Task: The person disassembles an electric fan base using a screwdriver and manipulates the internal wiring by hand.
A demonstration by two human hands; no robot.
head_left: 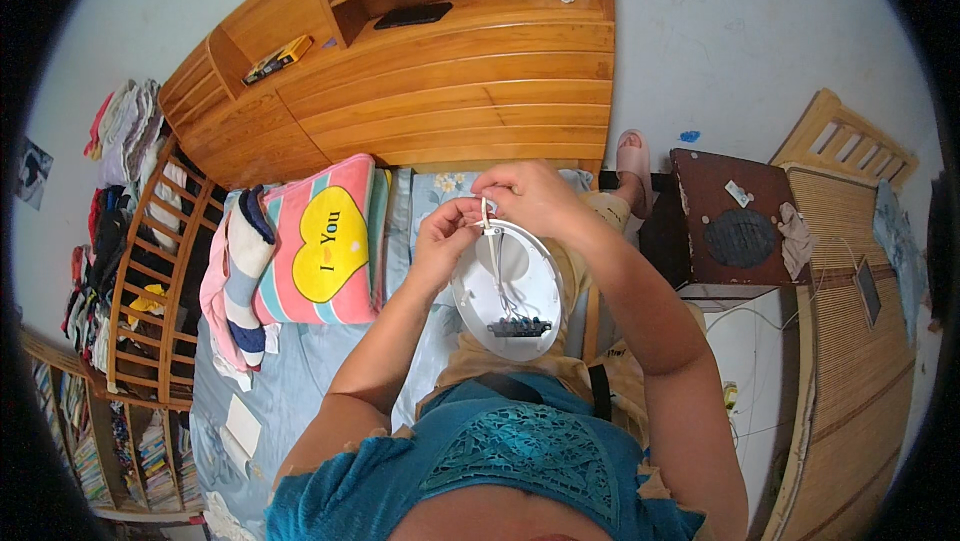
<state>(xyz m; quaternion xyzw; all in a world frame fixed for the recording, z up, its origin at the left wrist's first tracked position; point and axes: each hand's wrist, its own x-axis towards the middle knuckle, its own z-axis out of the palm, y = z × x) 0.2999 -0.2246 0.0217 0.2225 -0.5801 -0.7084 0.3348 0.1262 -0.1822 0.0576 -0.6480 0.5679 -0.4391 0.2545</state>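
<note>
A white oval plastic housing (467, 286) rests over my lap with its hollow side up. Inside it, thin wires run from the top end down to a black row of push switches or terminals (518, 327) near the bottom. A short white cable (486, 209) sticks out at the housing's far end. My left hand (446, 236) is closed at that end, fingertips pinched around the cable by the rim. Just to the right, my right hand (530, 199) bends over the cable with its fingers closed on it. Its fingertips are partly hidden.
I sit on a bed with a blue sheet (310, 371). A folded pink blanket (290, 251) lies to the left, and a wooden headboard (450, 91) stands ahead. A dark brown cabinet (710, 241) is at the right, beside a bamboo mat (850, 341). A slatted wooden rail (150, 291) stands far left.
</note>
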